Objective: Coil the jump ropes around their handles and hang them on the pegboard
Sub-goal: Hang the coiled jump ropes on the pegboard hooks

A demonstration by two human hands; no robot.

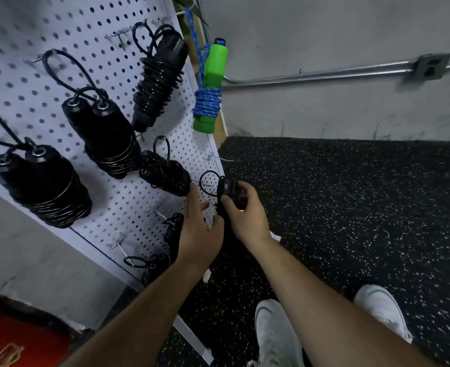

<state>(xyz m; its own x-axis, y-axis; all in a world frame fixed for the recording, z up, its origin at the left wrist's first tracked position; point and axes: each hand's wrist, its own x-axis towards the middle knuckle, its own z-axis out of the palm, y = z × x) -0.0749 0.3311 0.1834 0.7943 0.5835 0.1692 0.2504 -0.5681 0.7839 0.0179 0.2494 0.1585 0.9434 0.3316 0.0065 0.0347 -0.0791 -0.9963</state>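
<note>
Floor [351, 207] of black rubber flecked with white, spread to the right of the pegboard [91, 30] and below it. Grey concrete wall [324, 27] beyond the pegboard's right edge, crossed by a metal conduit [324, 73] ending at an outlet box [430, 66].

Pegboard white, dotted with small holes, slanting across the upper left of the view. Several black jump ropes [104, 133] hung on its hooks, each cord wound tightly round paired handles, the biggest-looking bundles toward the pegboard's left side and smaller ones lower down near its bottom edge. Green-handled jump rope [211, 83] with blue cord coiled round its lower half, hanging just off the pegboard's right edge.

Two white shoes [274, 335] on the floor, below and to the right of the pegboard.

Both hands raised near the pegboard's lower right corner. Left hand [200, 231] released, fingers straight and pointing up at the pegboard face, grasping nothing that can be made out. Right hand [245, 215] clenched around a coiled black rope [226, 188], held just off the pegboard's right edge. Small cord loop [202, 181] sticking out from that bundle toward the pegboard, at a thin metal hook [205, 184]; whether on the hook, impossible to tell.
</note>
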